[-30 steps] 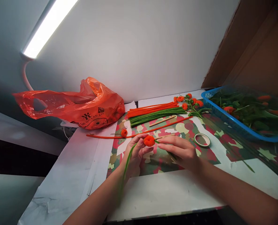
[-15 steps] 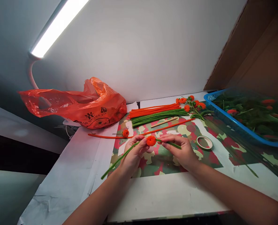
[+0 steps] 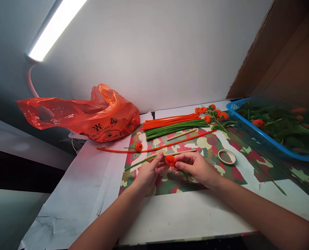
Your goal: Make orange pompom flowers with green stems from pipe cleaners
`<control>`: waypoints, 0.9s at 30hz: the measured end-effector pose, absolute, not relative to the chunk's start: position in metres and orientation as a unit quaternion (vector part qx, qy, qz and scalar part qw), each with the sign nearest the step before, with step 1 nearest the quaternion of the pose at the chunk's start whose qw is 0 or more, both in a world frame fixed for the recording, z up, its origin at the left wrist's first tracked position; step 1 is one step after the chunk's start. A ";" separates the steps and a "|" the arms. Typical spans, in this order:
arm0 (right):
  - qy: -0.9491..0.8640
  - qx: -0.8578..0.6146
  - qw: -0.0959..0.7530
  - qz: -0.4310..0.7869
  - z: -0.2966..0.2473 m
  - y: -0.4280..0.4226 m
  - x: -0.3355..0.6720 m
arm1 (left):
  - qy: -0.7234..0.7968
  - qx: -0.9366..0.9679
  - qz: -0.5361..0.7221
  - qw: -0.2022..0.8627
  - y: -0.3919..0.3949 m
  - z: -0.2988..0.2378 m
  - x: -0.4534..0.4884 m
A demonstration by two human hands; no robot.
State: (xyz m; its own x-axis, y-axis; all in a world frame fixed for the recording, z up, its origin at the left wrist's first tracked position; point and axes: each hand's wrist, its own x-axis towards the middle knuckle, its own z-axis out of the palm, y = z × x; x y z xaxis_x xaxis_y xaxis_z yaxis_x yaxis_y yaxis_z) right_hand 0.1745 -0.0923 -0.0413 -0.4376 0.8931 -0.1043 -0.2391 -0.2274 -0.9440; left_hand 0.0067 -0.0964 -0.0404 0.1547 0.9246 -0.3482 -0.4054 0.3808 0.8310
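Observation:
Between my two hands is a small orange pipe-cleaner flower [image 3: 170,160] above the patterned mat. A green pipe cleaner [image 3: 140,162] runs past it, one length sticking out to the left and a shorter end pointing down under my right fingers. My left hand [image 3: 147,173] pinches the green pipe cleaner just left of the flower. The thumb and fingertips of my right hand [image 3: 201,169] are closed on the flower's right side; the exact grip there is partly hidden. A thin wooden stick [image 3: 184,152] shows just behind my hands.
Beyond lie an orange pipe cleaner [image 3: 154,149], a second orange flower [image 3: 138,147], another wooden stick [image 3: 181,134], orange [image 3: 171,121] and green bundles [image 3: 176,129]. Left stands a red plastic bag [image 3: 110,119]; right are a tape roll [image 3: 226,157], finished flowers [image 3: 218,114] and a blue basket [image 3: 267,140].
The green pipe cleaner's right end has swung from pointing right to pointing down. My right hand has come closer to the flower. The left length now lies flatter.

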 end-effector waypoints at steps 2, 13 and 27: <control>-0.452 -0.348 0.394 0.721 -0.042 -0.092 0.176 | 0.433 0.292 0.436 0.733 -0.095 -0.041 0.006; -0.486 -0.366 0.381 0.696 -0.042 -0.095 0.175 | 0.466 0.291 0.472 0.690 -0.095 -0.043 0.004; -0.526 -0.361 0.379 0.671 -0.044 -0.090 0.181 | 0.418 0.279 0.405 0.764 -0.094 -0.047 0.000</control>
